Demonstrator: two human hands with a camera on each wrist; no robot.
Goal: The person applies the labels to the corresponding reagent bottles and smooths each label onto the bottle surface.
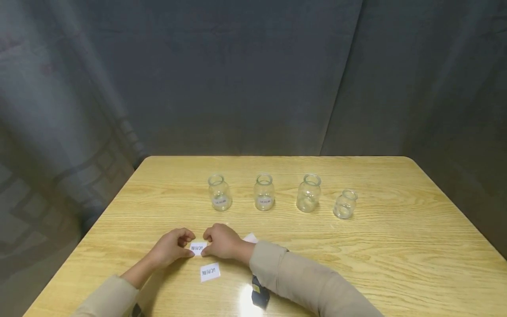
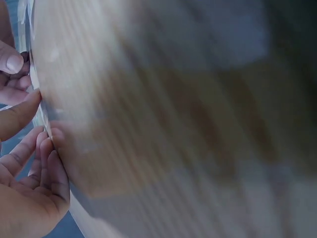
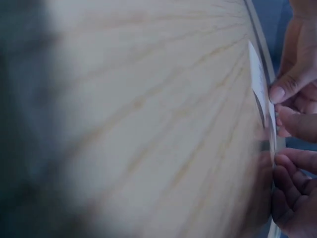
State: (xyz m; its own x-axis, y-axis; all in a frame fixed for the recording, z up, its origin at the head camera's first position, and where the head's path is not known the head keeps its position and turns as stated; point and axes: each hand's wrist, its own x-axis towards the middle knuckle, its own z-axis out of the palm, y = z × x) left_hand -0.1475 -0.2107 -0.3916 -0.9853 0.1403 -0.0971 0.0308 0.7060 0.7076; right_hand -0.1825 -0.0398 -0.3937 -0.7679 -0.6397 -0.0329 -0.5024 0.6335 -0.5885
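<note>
In the head view a small white paper label (image 1: 198, 248) with dark handwriting lies between the two hands, low over the table. My left hand (image 1: 173, 247) holds its left end, thumb at the lower corner and fingers curled above. At the right end my right hand (image 1: 223, 241) grips it with thumb and fingertips. A second written label (image 1: 210, 272) lies just below on the table, also edge-on in the right wrist view as a white slip (image 3: 256, 69). Both wrist views show the fingertips only near the frame's edge.
Behind the hands stand a labelled glass jar (image 1: 219, 192), another labelled jar (image 1: 264, 192), a plain jar (image 1: 308, 193) and a smaller jar (image 1: 345, 204). A white paper piece (image 1: 250, 237) and a dark object with a yellow patch (image 1: 259, 294) lie beside the right forearm.
</note>
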